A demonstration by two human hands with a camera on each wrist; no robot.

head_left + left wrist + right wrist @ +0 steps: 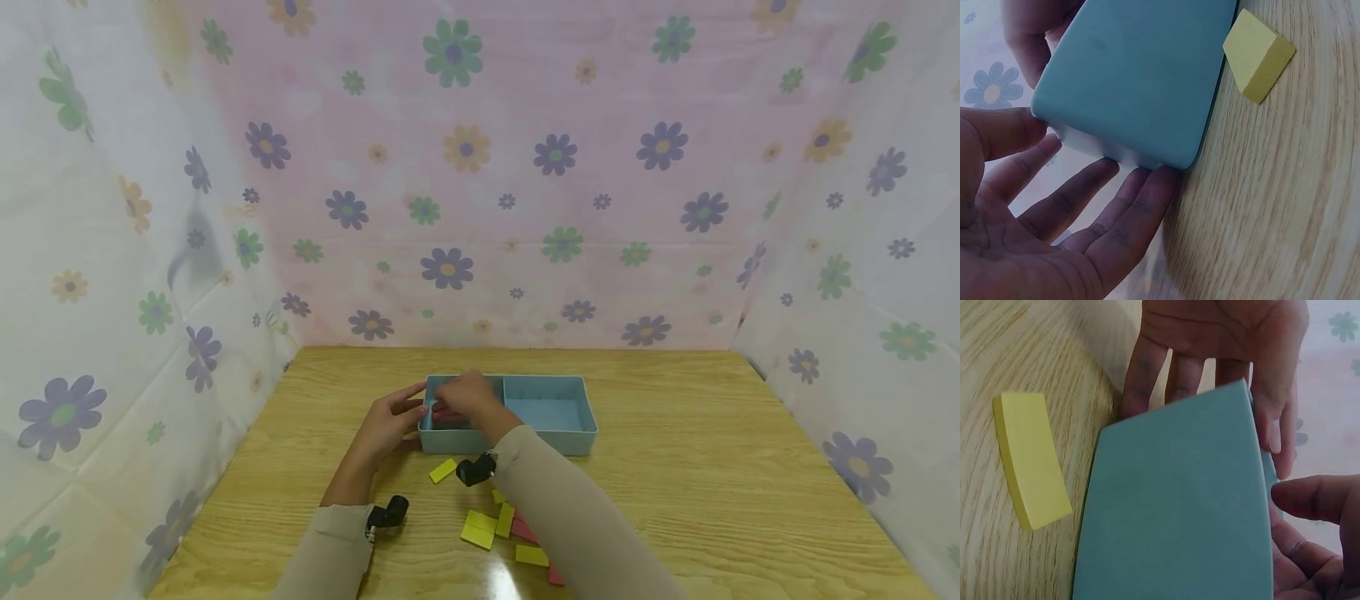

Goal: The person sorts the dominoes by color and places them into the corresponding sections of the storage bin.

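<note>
A light blue box (pixel 550 442) with a divider stands on the wooden table. My left hand (pixel 386 425) rests against its left end; in the left wrist view the fingers (pixel 1124 234) are spread along the outer wall, with the thumb (pixel 1013 132) at the top corner. My right hand (pixel 467 393) reaches down into the left compartment, its fingertips partly hidden behind the front wall. I cannot tell whether it holds anything in there. Just in front of the box lies a yellow block (pixel 442 471), flat and rectangular, also seen in the right wrist view.
Nearer me lie several yellow blocks (pixel 478 530) and red blocks (pixel 522 530), partly covered by the right sleeve (pixel 577 517). The box's right compartment (pixel 546 410) shows its bare floor. Behind the table (pixel 690 467) hangs a flowered cloth (pixel 510 250), which also runs along both sides.
</note>
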